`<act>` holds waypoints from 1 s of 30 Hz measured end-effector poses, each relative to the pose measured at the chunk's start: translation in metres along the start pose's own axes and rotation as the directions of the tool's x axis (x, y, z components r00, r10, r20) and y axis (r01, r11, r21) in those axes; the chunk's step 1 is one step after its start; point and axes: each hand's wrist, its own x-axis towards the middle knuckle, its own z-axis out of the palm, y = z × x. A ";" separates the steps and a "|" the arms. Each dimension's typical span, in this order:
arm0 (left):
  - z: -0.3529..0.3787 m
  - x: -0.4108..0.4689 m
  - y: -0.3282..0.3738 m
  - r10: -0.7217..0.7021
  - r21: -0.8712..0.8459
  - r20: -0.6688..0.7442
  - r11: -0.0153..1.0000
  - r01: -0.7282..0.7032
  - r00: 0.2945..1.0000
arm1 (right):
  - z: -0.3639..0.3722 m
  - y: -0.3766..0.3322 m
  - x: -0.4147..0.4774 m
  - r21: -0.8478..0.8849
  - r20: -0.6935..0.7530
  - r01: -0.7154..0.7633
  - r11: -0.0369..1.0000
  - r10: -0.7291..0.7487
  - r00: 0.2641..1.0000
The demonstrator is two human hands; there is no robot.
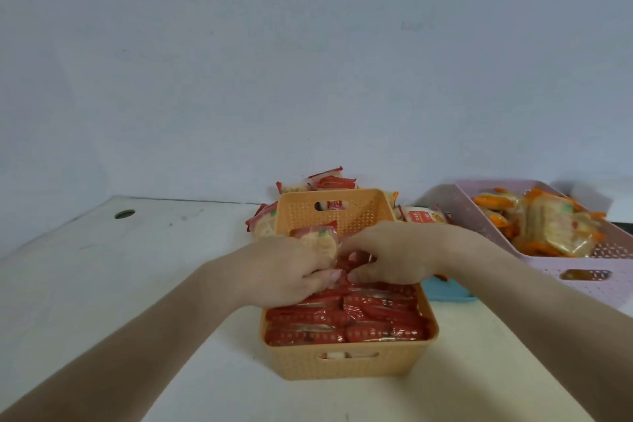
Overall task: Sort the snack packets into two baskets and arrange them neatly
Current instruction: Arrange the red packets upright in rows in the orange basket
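From my head camera, I look down at the orange basket (346,365) in the lower middle of the frame. It sits on the white surface (102,267). The red packets (346,322) stand in rows in its near half.

My hands are close together over the middle of the basket. My left hand (291,271) is curled round one packet (318,240) and holds it upright just past the rows. My right hand (394,257) has its fingers bent down into the red packets. I cannot tell if it pinches one or only pushes.

I think I am putting this packet in the row. To do it well, my right hand should push the row back so there is a gap. Then the packet can slide in straight, edge up like the others.

More loose packets (329,178) lie behind the basket. The pink basket (582,281) at the right holds the orange packets (548,226).
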 end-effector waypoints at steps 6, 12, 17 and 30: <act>-0.003 0.005 0.000 -0.044 -0.110 0.025 0.993 0.047 0.999 | -0.016 0.016 0.010 0.174 -0.038 -0.053 0.983 0.060 0.997; -0.011 0.044 -0.033 -0.097 0.121 -0.180 0.985 0.120 0.979 | -0.008 0.018 0.054 -0.269 0.091 -0.154 0.951 0.184 0.979; 0.001 0.073 -0.041 -0.166 0.380 -0.053 0.908 0.174 0.985 | -0.006 0.015 0.062 -0.348 0.122 -0.166 0.923 0.220 0.968; -0.013 0.041 -0.022 -0.113 0.168 -0.154 0.976 0.139 0.982 | -0.002 0.035 0.060 -0.234 -0.315 -0.139 0.962 0.060 0.947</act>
